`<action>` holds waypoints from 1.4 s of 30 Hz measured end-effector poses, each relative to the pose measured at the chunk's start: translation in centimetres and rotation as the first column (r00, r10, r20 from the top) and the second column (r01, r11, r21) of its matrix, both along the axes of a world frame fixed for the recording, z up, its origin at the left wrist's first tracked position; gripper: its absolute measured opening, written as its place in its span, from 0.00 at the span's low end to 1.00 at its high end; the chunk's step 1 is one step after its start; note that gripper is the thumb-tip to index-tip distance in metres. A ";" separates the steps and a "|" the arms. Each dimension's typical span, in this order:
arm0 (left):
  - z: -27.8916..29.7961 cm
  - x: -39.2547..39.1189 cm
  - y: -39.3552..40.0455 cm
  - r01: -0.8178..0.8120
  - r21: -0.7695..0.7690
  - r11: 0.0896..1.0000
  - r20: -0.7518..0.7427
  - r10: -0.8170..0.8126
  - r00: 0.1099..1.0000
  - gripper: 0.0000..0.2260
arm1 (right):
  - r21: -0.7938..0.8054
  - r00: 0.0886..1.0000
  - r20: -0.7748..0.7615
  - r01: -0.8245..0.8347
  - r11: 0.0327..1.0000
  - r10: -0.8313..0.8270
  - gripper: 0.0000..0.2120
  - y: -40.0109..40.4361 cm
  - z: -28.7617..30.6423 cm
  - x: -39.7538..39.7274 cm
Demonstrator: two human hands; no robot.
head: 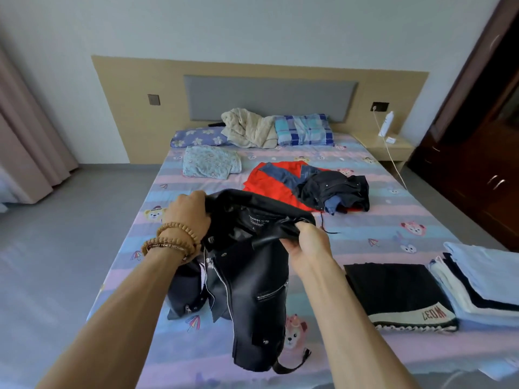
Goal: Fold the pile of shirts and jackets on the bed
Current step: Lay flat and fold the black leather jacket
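Head view has my left hand and right hand each clenched on a shoulder of the black leather jacket, which hangs at centre with its hem on the bed. I judge the slick leather could slide from either grip, or the dangling belt snag. Unfolded clothes lie at one o'clock, folded stacks at four; open sheet lies at eleven, the mattress edge near at nine.

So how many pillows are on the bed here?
2: a purple floral pillow at the left of the headboard and a blue plaid pillow to its right, with a cream blanket between that may hide more.
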State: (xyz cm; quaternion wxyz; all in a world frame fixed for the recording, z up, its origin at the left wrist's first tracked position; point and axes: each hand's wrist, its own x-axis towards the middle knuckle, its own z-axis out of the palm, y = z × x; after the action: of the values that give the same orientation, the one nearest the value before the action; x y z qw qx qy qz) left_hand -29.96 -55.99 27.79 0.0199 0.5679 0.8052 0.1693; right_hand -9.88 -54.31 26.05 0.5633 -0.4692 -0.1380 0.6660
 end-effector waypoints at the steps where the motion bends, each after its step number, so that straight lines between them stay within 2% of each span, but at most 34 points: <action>1: 0.6 0.8 -1.1 -0.036 -0.012 0.999 -0.136 0.035 0.990 0.08 | 0.009 1.000 0.003 0.010 1.000 -0.010 0.09 -1.0 0.2 0.5; 3: 1.5 1.9 -2.4 -0.078 0.039 0.996 -0.307 0.086 0.948 0.07 | 0.033 1.000 -0.022 0.010 0.999 -0.010 0.07 -2.2 1.1 1.1; 5: 2.9 2.2 -3.2 -0.080 0.090 0.993 -0.400 0.110 0.910 0.08 | 0.046 0.999 -0.036 0.015 0.999 -0.014 0.06 -2.7 2.1 1.8; 9: 4.8 1.6 -3.7 -0.030 0.144 0.989 -0.399 0.086 0.913 0.17 | 0.065 0.990 -0.138 0.040 0.997 -0.031 0.05 -3.1 3.8 1.9; 10: 4.6 1.2 -3.3 0.006 0.180 0.984 -0.335 0.055 0.941 0.18 | 0.081 0.987 -0.161 0.031 0.996 -0.017 0.04 -2.8 4.5 1.5; 11: 4.1 0.8 -2.9 0.028 0.230 0.973 -0.178 0.014 0.984 0.18 | 0.097 0.984 -0.177 0.025 0.995 -0.007 0.05 -2.5 5.0 1.1; 12: 3.4 0.2 -2.3 0.003 0.264 0.965 0.055 -0.018 0.998 0.17 | 0.113 0.984 -0.180 0.016 0.993 0.004 0.05 -1.7 5.4 0.7; 13: 2.6 -0.2 -1.4 -0.051 0.267 0.962 0.280 -0.027 0.960 0.17 | 0.129 0.984 -0.176 0.010 0.992 0.013 0.05 -0.9 5.7 0.2; 14: 1.6 -0.8 0.0 -0.096 0.252 0.963 0.406 -0.015 0.914 0.17 | 0.137 0.985 -0.170 0.004 0.991 0.019 0.06 0.5 5.8 -0.4; 15: 0.4 -1.2 1.3 -0.113 0.231 0.966 0.421 0.005 0.907 0.18 | 0.138 0.987 -0.161 0.002 0.990 0.021 0.06 2.0 5.6 -0.9; 18: -4.4 -2.9 6.2 -0.089 0.072 0.993 0.313 0.062 0.948 0.21 | 0.057 1.000 -0.024 -0.018 0.998 0.020 0.05 7.3 2.1 -3.2; 22: -13.5 -5.2 12.2 -0.033 -0.176 0.984 0.248 0.077 0.966 0.23 | -0.125 0.970 0.234 -0.041 0.991 0.069 0.03 13.3 -7.3 -5.5; 25: -17.8 -6.9 16.8 -0.002 -0.217 0.976 0.172 0.040 0.984 0.24 | -0.158 0.859 0.501 -0.029 0.987 0.105 0.04 17.6 -12.9 -6.0; 27: -18.6 -8.2 21.4 0.012 -0.203 0.979 0.140 0.016 0.990 0.24 | -0.111 0.793 0.601 -0.037 0.993 0.097 0.06 21.6 -14.7 -6.5; 29: -18.5 -9.1 26.2 0.032 -0.160 0.987 0.191 -0.001 0.981 0.23 | -0.029 0.741 0.668 -0.072 0.997 0.073 0.07 25.8 -14.9 -7.0; 30: -18.9 -9.5 29.0 0.052 -0.127 0.991 0.275 -0.015 0.961 0.21 | 0.002 0.726 0.684 -0.100 0.995 0.072 0.11 28.2 -15.1 -7.3; 32: -19.9 -10.0 32.7 0.095 -0.097 0.991 0.455 -0.041 0.889 0.21 | 0.001 0.686 0.714 -0.202 0.979 0.141 0.29 31.6 -15.9 -7.7; 34: -23.1 -10.3 34.2 0.117 -0.139 0.983 0.527 -0.027 0.849 0.30 | -0.073 0.571 0.773 -0.351 0.933 0.276 0.40 33.7 -18.8 -8.6; 35: -25.2 -10.4 33.7 0.116 -0.179 0.977 0.524 -0.005 0.852 0.32 | -0.129 0.472 0.817 -0.410 0.903 0.331 0.40 33.8 -20.8 -8.9; 37: -30.8 -10.7 31.2 0.117 -0.316 0.942 0.476 0.051 0.878 0.33 | -0.294 0.219 0.859 -0.529 0.796 0.463 0.34 33.4 -26.3 -9.8; 40: -39.4 -11.6 26.7 0.060 -0.515 0.855 0.431 0.198 0.880 0.35 | -0.558 -0.205 0.775 -0.666 0.494 0.598 0.27 32.4 -33.6 -11.8; 42: -43.6 -12.5 24.6 -0.016 -0.567 0.823 0.401 0.293 0.868 0.37 | -0.596 -0.386 0.766 -0.726 0.343 0.514 0.28 32.3 -37.9 -13.5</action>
State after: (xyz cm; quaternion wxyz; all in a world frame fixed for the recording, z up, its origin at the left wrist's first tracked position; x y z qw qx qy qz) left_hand -42.43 -31.41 -15.82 0.3616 0.4103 0.8345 0.0663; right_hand -23.39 -21.98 -11.84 -0.1127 -0.5358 -0.7427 0.3854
